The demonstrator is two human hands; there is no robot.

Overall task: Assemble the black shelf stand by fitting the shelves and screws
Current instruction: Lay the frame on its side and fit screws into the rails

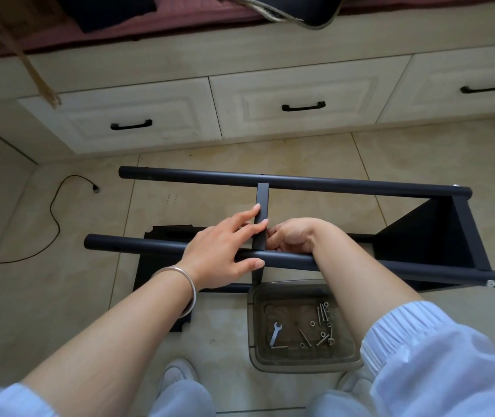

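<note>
Holding the middle shelf [262, 206] edge-on between the two upper tubes of the shelf stand [421, 236], which is lying on its side on the floor [421, 152].

Left hand [225, 251] acting as the steadying grip: fingers [252, 212] lying nearly straight across the shelf's thin edge, thumb pressing along the front of the near tube [138, 246]. Flat, not curled round anything.

Right hand [291, 236] reaching over the near tube from the other side of the shelf, fingers curled down against its right face. Cannot tell whether pinching a screw or only bracing the panel; fingertips hidden behind shelf and tube.

Key relation: shelf's long axis running straight away from both grips, crossing the tubes at right angles, near end meeting the near tube directly between the two hands, far end meeting the far tube [300, 182] beyond the fingertips. Joint at the near tube lying closer to the right grip. Judging the next move as fixing that near joint.

Stand appearing matte black, round tubes, one shelf already seated at the end right of the grips, silver screw head [490, 283] showing there. Another flat black panel [165, 260] lying on the floor under the left wrist.

Tray [252, 335] of screws [321, 314] and a small wrench [275, 333] sitting just behind the right grip, under the forearm.
</note>
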